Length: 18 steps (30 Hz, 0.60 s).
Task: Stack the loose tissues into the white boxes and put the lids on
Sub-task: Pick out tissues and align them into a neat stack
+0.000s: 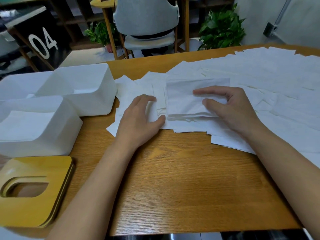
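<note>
Head view: left hand (140, 118) lies on the loose tissues (259, 80) on the table (173, 179), fingers relaxed; right hand (233, 108) fingers pinch a tissue stack (181, 101).

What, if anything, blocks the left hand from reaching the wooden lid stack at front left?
Probably nothing, so yes. The left hand rests on the tissues, and only bare table separates it from the wooden lid stack, uncovered beside the nearest box.

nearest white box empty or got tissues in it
Partly filled: a flat stack of tissues lies inside the nearest white box, below its rim.
</note>
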Available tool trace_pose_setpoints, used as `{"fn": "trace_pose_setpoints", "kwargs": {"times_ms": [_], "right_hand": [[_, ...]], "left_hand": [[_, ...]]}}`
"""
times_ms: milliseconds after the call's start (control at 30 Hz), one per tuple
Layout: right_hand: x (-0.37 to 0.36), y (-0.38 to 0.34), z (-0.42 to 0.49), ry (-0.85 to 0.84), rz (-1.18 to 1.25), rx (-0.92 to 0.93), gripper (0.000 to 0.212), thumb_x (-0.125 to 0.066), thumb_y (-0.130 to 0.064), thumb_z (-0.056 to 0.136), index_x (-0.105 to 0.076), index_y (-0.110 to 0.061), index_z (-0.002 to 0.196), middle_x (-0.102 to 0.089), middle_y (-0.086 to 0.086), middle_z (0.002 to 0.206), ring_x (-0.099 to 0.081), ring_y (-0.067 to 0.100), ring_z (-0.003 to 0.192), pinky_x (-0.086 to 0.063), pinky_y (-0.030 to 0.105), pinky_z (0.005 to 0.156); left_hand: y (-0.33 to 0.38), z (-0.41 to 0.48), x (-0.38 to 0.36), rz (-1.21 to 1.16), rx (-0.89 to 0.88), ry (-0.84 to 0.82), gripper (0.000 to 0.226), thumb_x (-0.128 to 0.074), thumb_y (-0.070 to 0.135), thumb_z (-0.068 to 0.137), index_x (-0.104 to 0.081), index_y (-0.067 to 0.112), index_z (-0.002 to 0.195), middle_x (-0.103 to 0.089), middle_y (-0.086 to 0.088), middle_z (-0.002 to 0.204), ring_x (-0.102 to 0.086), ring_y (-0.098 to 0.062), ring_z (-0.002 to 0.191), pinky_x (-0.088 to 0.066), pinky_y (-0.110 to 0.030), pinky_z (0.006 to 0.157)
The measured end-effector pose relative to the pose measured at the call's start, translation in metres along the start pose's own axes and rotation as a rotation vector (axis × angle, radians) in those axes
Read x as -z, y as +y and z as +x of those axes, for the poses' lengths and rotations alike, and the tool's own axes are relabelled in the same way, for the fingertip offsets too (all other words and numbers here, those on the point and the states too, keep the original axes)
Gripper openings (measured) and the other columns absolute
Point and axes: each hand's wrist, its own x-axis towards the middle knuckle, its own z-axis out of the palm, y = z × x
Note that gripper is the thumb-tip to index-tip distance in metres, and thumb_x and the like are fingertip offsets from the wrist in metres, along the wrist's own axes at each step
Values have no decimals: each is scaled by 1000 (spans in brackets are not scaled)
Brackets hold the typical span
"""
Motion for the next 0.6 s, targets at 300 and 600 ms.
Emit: {"fn": "trace_pose_setpoints", "kwargs": {"times_ms": [300, 600], "right_hand": [[-2, 3, 1, -17, 1, -23, 35, -66, -4, 96, -80, -31, 113, -74, -17, 123, -61, -5, 123, -41, 8, 104], [-3, 3, 0, 30, -38, -46, 35, -66, -9, 97, -79, -36, 115, -72, -22, 124, -58, -9, 124, -41, 10, 103]], "left_hand": [[2, 0, 2, -26, 42, 149, 6, -71, 17, 87, -70, 14, 92, -71, -3, 94, -63, -17, 87, -47, -30, 75], [9, -5, -1, -236, -95, 234, 7, -64, 18, 99, -69, 15, 96, -72, 9, 86, -64, -14, 80, -46, -23, 61]]}}
